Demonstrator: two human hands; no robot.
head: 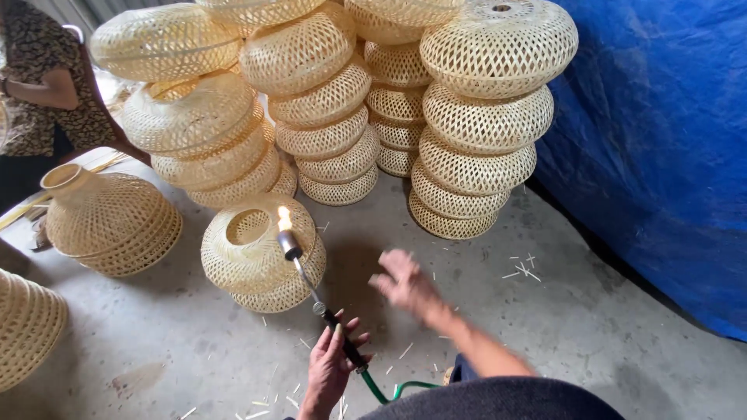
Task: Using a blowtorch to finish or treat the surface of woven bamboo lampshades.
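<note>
One woven bamboo lampshade under the lit gas torch on the concrete floor; left hand gripping the handle, right hand open, blurred. Stacked lampshades behind, probably untreated.

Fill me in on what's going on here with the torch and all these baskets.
The left hand holds a lit gas torch on a green hose, its flame at the rim of a woven bamboo shade on the concrete floor. The right hand hangs open and blurred beside it. More shades stand stacked behind; another person stands at left.
</note>
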